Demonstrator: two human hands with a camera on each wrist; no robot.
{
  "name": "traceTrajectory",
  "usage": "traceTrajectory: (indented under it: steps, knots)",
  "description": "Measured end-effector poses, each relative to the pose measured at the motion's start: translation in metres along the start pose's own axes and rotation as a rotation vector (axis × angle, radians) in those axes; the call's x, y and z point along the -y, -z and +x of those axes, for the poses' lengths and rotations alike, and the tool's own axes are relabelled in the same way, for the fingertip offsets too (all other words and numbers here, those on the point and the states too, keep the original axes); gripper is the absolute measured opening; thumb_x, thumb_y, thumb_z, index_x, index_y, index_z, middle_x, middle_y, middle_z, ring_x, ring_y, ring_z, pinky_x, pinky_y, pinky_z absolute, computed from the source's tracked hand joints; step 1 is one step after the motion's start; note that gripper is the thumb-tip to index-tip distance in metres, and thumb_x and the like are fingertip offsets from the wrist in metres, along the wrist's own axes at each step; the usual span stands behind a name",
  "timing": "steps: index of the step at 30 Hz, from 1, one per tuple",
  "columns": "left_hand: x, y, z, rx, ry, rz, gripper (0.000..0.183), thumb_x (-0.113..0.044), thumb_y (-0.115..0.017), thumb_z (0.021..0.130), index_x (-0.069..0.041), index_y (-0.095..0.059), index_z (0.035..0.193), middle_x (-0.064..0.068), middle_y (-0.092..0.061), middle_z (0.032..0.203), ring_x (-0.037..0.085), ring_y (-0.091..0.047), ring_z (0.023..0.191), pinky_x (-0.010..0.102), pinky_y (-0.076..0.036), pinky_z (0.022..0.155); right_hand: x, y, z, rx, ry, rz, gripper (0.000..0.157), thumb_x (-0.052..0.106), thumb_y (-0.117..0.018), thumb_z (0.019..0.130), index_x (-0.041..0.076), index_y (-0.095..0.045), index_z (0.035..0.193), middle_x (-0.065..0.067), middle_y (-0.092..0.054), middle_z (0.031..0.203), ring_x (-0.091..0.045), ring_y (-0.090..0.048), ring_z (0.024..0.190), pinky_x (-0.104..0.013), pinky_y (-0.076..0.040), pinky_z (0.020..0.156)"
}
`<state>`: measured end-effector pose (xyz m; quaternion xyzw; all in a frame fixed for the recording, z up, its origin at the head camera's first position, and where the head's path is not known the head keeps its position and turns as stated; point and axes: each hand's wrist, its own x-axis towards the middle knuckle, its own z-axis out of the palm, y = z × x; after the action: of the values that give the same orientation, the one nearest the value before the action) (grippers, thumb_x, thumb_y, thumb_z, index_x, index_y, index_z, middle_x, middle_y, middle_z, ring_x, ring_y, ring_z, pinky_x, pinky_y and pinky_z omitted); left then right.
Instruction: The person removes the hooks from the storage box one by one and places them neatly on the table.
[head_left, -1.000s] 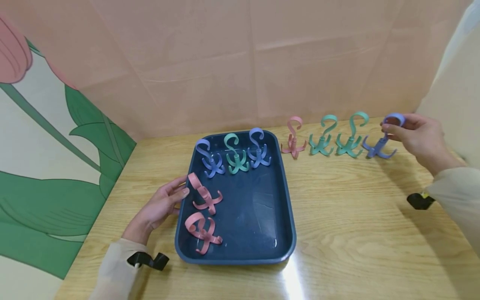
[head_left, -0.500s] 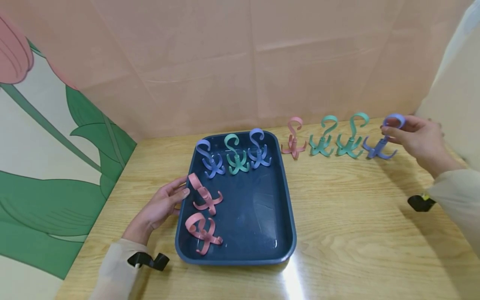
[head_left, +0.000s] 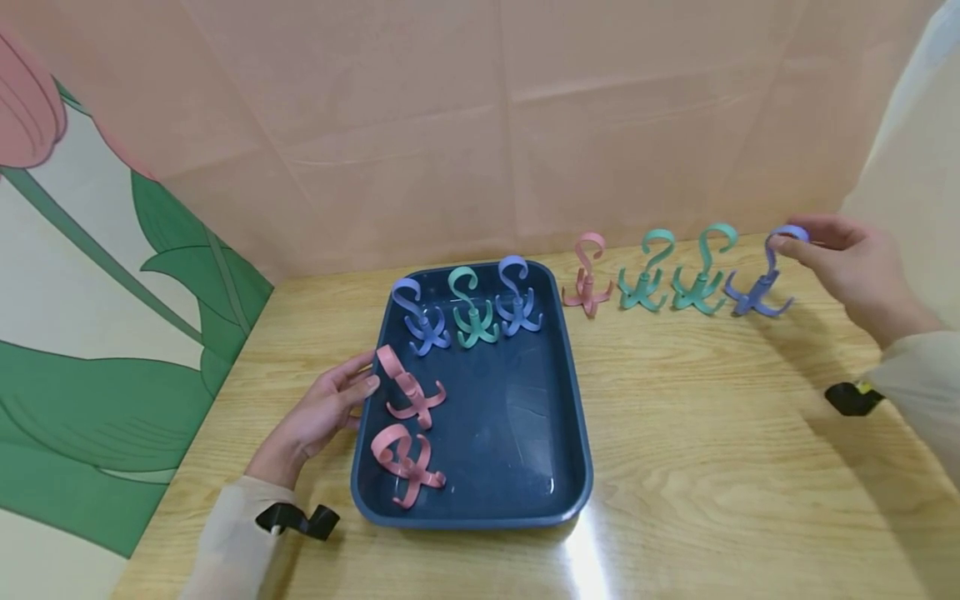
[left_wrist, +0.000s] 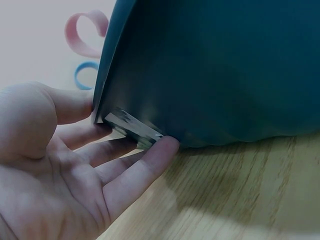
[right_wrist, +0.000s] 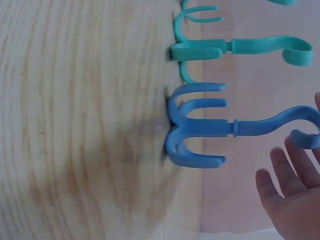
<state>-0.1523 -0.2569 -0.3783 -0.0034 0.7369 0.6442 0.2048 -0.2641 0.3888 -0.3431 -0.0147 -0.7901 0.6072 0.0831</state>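
Note:
My left hand [head_left: 322,412] grips the left rim of a dark blue tray [head_left: 506,433], thumb on the rim and fingers along its outer wall and underside. At the far right, a periwinkle four-prong hanging hook [head_left: 761,292] stands upright on its prongs. My right hand [head_left: 862,271] is at the top of this hook, fingertips right beside its curl. In the right wrist view its fingers [right_wrist: 295,172] are spread and loosely extended, and the thumb is out of sight. Two green hooks [head_left: 699,287] and a pink hook [head_left: 588,287] stand in the same row.
Inside the tray, two periwinkle hooks [head_left: 517,312] and one green hook [head_left: 474,321] stand at the back. Two pink hooks [head_left: 411,471] are along its left side. The wooden table [head_left: 712,467] meets a pink cloth-like backdrop [head_left: 420,167] behind the row.
My right hand has loosened from the periwinkle hook's curl and shifted slightly up and right, while the hook stays standing. The left hand and tray have not moved.

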Motion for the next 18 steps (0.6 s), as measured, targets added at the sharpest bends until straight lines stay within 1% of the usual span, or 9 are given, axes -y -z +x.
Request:
traceTrajectory:
  steps: [3, 5, 7, 9, 11, 13, 14, 16, 18]
  knots:
    - [0.0, 0.0, 0.0, 0.0, -0.003, 0.001, 0.056, -0.02, -0.048, 0.108, -0.011, -0.027, 0.159, 0.02, -0.041, 0.154, 0.034, -0.059, 0.124, 0.045, -0.058, 0.083, 0.007, 0.001, -0.001, -0.031, 0.013, -0.025, 0.039, 0.017, -0.076, 0.091, 0.024, -0.066, 0.128, 0.027, -0.069, 0.103, 0.011, -0.062, 0.09, -0.005, -0.042, 0.073]
    - [-0.001, 0.0, -0.001, -0.001, -0.003, 0.003, 0.056, -0.02, -0.048, 0.108, -0.011, -0.028, 0.159, 0.02, -0.041, 0.154, 0.033, -0.06, 0.123, 0.045, -0.058, 0.083, 0.011, 0.001, -0.003, -0.041, 0.025, -0.026, 0.045, 0.015, -0.076, 0.091, 0.024, -0.063, 0.133, 0.026, -0.067, 0.109, 0.01, -0.061, 0.094, -0.004, -0.042, 0.075]
    - [-0.001, 0.0, -0.001, 0.0, -0.004, 0.004, 0.056, -0.02, -0.048, 0.108, -0.011, -0.028, 0.159, 0.02, -0.041, 0.154, 0.032, -0.061, 0.122, 0.045, -0.058, 0.083, 0.016, 0.0, -0.005, -0.044, 0.027, -0.031, 0.051, 0.015, -0.075, 0.092, 0.025, -0.059, 0.138, 0.024, -0.063, 0.119, 0.008, -0.058, 0.104, -0.004, -0.041, 0.078]
    - [-0.001, -0.001, -0.001, 0.0, -0.004, 0.006, 0.056, -0.02, -0.048, 0.108, -0.011, -0.028, 0.159, 0.02, -0.042, 0.154, 0.031, -0.061, 0.122, 0.045, -0.058, 0.083, 0.022, -0.002, -0.007, -0.041, 0.022, -0.045, 0.055, 0.016, -0.075, 0.092, 0.026, -0.055, 0.143, 0.019, -0.059, 0.131, 0.003, -0.053, 0.117, -0.004, -0.04, 0.087]
    - [-0.001, -0.001, -0.001, 0.001, -0.004, 0.007, 0.056, -0.02, -0.048, 0.108, -0.011, -0.028, 0.159, 0.02, -0.042, 0.154, 0.031, -0.061, 0.121, 0.046, -0.058, 0.083, 0.028, -0.006, -0.01, -0.035, 0.03, -0.078, 0.059, 0.018, -0.074, 0.093, 0.026, -0.051, 0.147, 0.015, -0.053, 0.143, 0.001, -0.046, 0.128, -0.005, -0.036, 0.094]
    - [-0.001, -0.001, -0.001, 0.001, -0.004, 0.007, 0.056, -0.021, -0.048, 0.108, -0.011, -0.028, 0.159, 0.02, -0.042, 0.154, 0.031, -0.062, 0.121, 0.046, -0.058, 0.084, 0.035, -0.01, -0.014, -0.021, 0.038, -0.109, 0.061, 0.019, -0.073, 0.094, 0.027, -0.048, 0.149, 0.013, -0.046, 0.151, 0.0, -0.041, 0.135, -0.005, -0.031, 0.101]
    - [-0.001, -0.001, -0.001, 0.002, -0.005, 0.008, 0.056, -0.021, -0.048, 0.108, -0.011, -0.028, 0.159, 0.02, -0.043, 0.153, 0.031, -0.062, 0.121, 0.046, -0.058, 0.084, 0.038, -0.013, -0.015, -0.015, 0.049, -0.121, 0.062, 0.019, -0.073, 0.094, 0.027, -0.047, 0.149, 0.011, -0.044, 0.154, -0.001, -0.039, 0.137, -0.006, -0.028, 0.104]
    - [-0.001, -0.001, -0.001, 0.002, -0.005, 0.01, 0.056, -0.021, -0.049, 0.108, -0.011, -0.028, 0.159, 0.02, -0.043, 0.153, 0.031, -0.062, 0.12, 0.046, -0.058, 0.084, 0.044, -0.02, -0.019, -0.008, 0.077, -0.133, 0.062, 0.018, -0.073, 0.094, 0.025, -0.047, 0.15, 0.01, -0.043, 0.155, -0.002, -0.039, 0.137, -0.007, -0.027, 0.105]
    - [-0.001, -0.001, -0.002, 0.002, -0.006, 0.01, 0.056, -0.022, -0.049, 0.108, -0.012, -0.029, 0.159, 0.021, -0.044, 0.152, 0.031, -0.063, 0.119, 0.046, -0.058, 0.083, 0.05, -0.025, -0.021, 0.002, 0.099, -0.122, 0.063, 0.016, -0.073, 0.093, 0.024, -0.047, 0.15, 0.009, -0.042, 0.155, -0.003, -0.038, 0.139, -0.008, -0.025, 0.107]
